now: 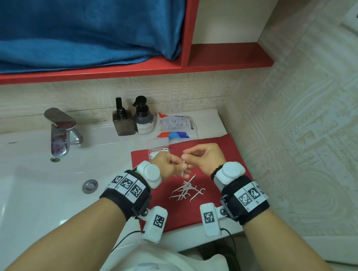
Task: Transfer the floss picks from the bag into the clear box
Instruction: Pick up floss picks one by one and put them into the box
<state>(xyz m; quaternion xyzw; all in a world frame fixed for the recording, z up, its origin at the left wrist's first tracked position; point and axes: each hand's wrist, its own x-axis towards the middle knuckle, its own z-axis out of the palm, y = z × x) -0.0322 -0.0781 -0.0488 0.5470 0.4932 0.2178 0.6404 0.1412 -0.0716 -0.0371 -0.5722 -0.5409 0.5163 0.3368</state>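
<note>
Floss picks are held in the clear box (pixel 159 153), open at the red mat's (pixel 218 154) far left corner, partly hidden by the left hand (pixel 169 162). One thin white pick (pixel 183 167) is pinched upright by both curled hands, left and right hand (pixel 204 156). A loose pile (pixel 186 190) is left mid-mat; the bag (pixel 175 126) lies flat behind on the bench (pixel 115 152).

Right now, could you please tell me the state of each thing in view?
Clear box: open, picks inside.
Floss-pick bag: lying flat.
Loose floss picks: piled on the red mat.
Left hand: pinching a floss pick.
Right hand: pinching the same pick.
Faucet: off.
</note>
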